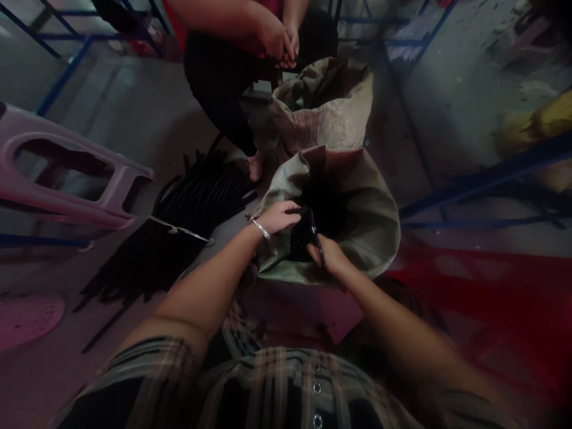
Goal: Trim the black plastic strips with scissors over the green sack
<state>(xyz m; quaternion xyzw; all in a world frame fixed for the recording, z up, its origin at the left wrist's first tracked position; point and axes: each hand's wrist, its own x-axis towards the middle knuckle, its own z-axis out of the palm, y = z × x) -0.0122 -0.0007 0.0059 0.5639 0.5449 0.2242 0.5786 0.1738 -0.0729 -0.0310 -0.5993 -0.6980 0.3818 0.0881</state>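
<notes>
My left hand (280, 218), with a silver bracelet at the wrist, is closed with thumb and fingers on a small black piece (304, 212) whose kind is too dark to tell. Wrapped round the handle of a pair of scissors (321, 251) is my right hand (330, 255). The scissors' dark blades point up beside the black piece. Both hands are over the near side of a wide-mouthed, greenish woven sack (378, 217). Deep shadow hides most of the sack's inside, and dark material shows below my hands.
Behind my sack stands a second woven sack (322, 128), next to a seated person whose hands (280, 44) are together. A tied bundle of long black tubes (179, 226) lies on the floor at left, near a pink plastic stool (111, 202). Blue metal frames (465, 185) stand at right.
</notes>
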